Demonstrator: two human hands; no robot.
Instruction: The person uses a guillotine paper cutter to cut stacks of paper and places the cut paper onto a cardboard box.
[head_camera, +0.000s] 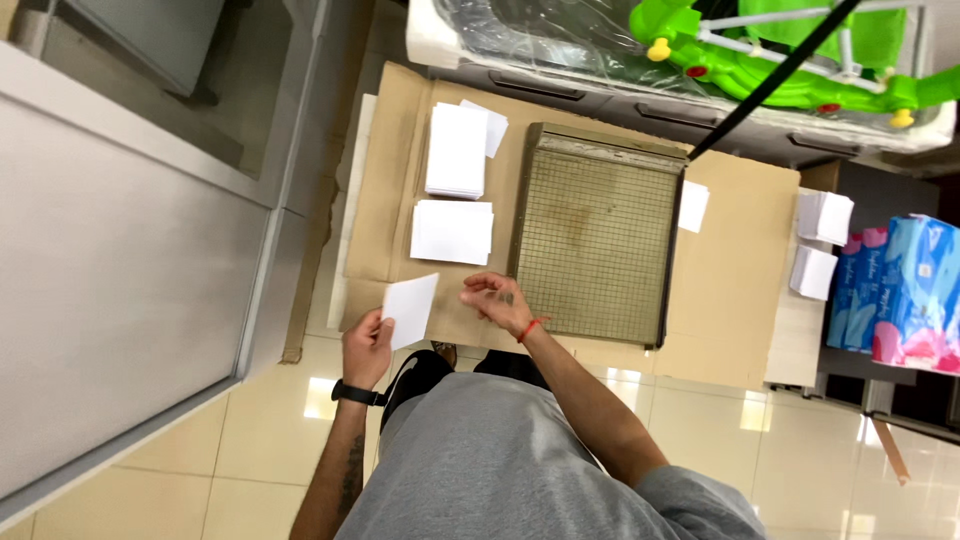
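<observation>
Head view, looking straight down at a cardboard sheet (725, 290) spread over the work surface. The left hand (366, 348) pinches a white card (411, 309) by its lower left corner, thumb on top, so the card is held just above the near left edge of the cardboard, tilted slightly and clear of the piles. The right hand (497, 300) hovers beside the card with its fingers loosely curled and apart, holding nothing, just off the near left corner of the paper cutter (595, 235). Cutter has a gridded bed and a long black lever arm (770, 78) raised and running off to the upper right. Left of the cutter lie two piles of cut white cards: a near pile (452, 232) and a far pile (457, 150), the far one with a loose sheet poking out at its upper right. A single small slip (692, 206) lies just past the cutter's right edge. Two more small stacks (820, 240) sit well apart on the right. Judgement on handling: the card looks light and thin, stiff enough to hold flat from one corner but likely to bend or crease if squeezed mid-face; edges and corners are the sensible grip points, pinched between thumb and forefinger. Smooth surface, so single cards could slide off a pile easily.
</observation>
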